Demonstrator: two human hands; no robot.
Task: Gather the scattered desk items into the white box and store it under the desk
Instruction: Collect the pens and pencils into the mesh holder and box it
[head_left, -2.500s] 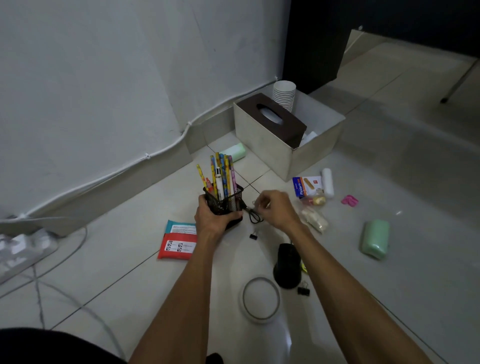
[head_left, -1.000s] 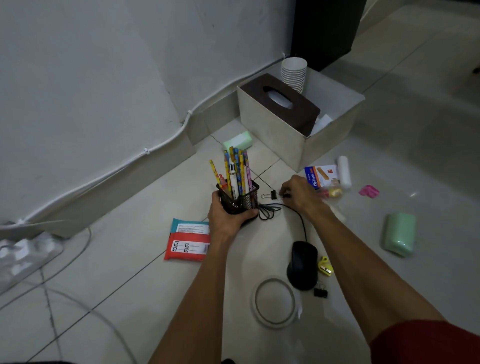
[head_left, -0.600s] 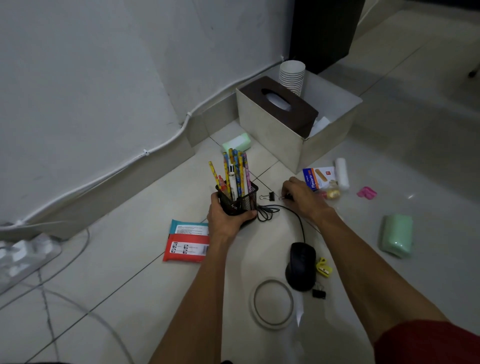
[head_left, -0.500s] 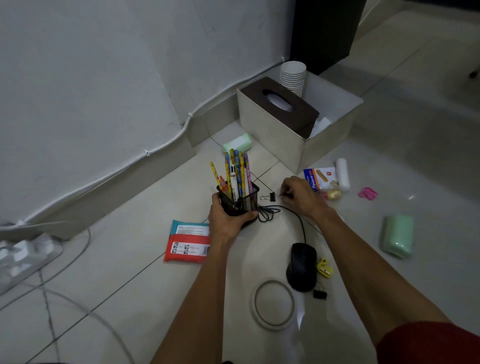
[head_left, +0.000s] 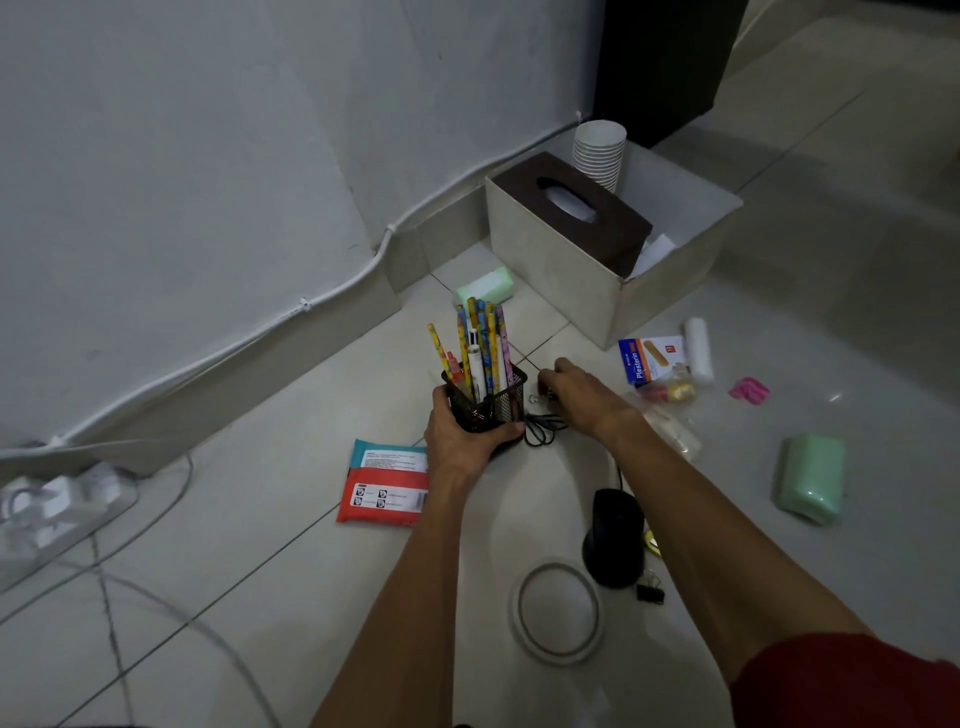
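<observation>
Gathering step: your left hand (head_left: 467, 441) grips the black mesh pencil holder (head_left: 493, 408) on the floor; your right hand (head_left: 576, 395) seems to pinch a small metal binder clip (head_left: 535, 399) beside it. Next, drop the clip in, then carry everything to the open white box (head_left: 550, 270) beyond.

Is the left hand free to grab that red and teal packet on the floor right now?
Probably not yet: the left hand grips the mesh pen holder. The packet lies uncovered beside that wrist, so once the holder is released the way looks open.
</observation>
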